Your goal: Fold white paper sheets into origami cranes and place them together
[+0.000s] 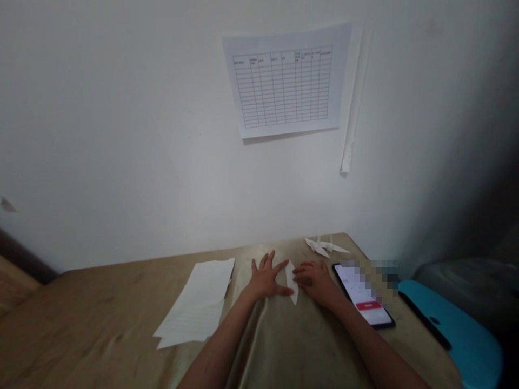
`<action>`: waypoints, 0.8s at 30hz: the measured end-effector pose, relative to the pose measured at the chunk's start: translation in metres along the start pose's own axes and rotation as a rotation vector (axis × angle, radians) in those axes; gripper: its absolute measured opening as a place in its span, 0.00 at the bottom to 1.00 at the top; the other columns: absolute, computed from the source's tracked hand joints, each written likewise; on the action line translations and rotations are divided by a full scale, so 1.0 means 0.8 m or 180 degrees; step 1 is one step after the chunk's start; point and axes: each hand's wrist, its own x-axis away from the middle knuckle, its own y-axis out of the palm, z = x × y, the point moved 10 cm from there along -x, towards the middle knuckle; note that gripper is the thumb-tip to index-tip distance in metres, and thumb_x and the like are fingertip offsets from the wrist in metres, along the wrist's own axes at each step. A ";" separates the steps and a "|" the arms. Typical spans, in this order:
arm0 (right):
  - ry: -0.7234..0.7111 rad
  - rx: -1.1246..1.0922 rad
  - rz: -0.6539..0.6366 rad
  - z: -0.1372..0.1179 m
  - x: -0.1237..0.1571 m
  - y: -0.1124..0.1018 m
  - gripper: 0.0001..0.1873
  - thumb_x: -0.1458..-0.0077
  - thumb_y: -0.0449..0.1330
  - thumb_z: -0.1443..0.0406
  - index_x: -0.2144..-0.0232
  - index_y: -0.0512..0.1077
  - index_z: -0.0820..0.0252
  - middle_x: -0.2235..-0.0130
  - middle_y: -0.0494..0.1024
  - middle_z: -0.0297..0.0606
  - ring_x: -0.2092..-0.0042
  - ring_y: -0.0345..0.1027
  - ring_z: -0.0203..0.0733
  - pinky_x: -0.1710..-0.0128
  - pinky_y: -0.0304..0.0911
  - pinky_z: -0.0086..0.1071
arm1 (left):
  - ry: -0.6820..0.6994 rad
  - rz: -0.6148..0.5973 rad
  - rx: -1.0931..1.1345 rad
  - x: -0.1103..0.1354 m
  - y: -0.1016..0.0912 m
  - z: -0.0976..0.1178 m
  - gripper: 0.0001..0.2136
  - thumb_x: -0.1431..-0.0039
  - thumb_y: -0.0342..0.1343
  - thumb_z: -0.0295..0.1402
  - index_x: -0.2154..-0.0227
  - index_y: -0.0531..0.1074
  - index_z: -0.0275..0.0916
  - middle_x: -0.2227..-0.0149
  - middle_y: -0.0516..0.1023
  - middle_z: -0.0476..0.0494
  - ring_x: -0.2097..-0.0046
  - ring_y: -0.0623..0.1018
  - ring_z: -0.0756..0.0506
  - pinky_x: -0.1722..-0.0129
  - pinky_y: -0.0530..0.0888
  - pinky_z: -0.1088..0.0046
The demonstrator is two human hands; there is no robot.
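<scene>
A small folded piece of white paper [291,282], narrow and pointed at its ends, lies on the table between my two hands. My left hand [265,280] has its fingers spread, with the forefinger and thumb touching the paper's left edge. From the right, my right hand [317,281] rests its fingertips at the paper's other edge, the fingers stretched and slightly bent. Neither hand is wrapped round anything. Farther back, near the wall, lie some folded white paper shapes [326,246] with pointed tips.
Several loose white sheets [198,302] lie left of my arms on the brown-covered table [101,324]. A lit phone [363,297] is at the right, with a turquoise object [454,335] beyond the table's right edge. A printed grid sheet [287,81] hangs on the wall.
</scene>
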 end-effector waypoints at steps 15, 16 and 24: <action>-0.0110 -0.0059 0.0153 0.001 -0.005 0.006 0.15 0.40 0.55 0.69 0.66 0.82 0.48 0.50 0.81 0.37 0.41 0.66 0.49 0.33 0.22 0.65 | 0.0358 0.0442 0.0611 0.003 -0.008 -0.002 0.31 0.63 0.75 0.51 0.51 0.79 0.56 0.28 0.53 0.39 0.28 0.54 0.30 0.32 0.39 0.36; -0.0108 -0.0062 0.0183 -0.001 -0.005 0.006 0.15 0.40 0.54 0.68 0.66 0.81 0.49 0.51 0.81 0.37 0.41 0.66 0.49 0.33 0.23 0.65 | 0.0360 0.0421 0.0645 0.003 -0.008 -0.002 0.31 0.64 0.75 0.51 0.51 0.79 0.56 0.28 0.54 0.39 0.28 0.54 0.30 0.32 0.38 0.35; 0.0031 0.0095 0.0375 -0.009 -0.002 0.004 0.14 0.39 0.51 0.69 0.61 0.77 0.54 0.53 0.80 0.39 0.44 0.68 0.48 0.33 0.27 0.64 | 0.0372 0.0540 0.0761 0.006 -0.010 -0.003 0.32 0.65 0.75 0.53 0.52 0.80 0.57 0.29 0.57 0.39 0.29 0.56 0.30 0.32 0.37 0.35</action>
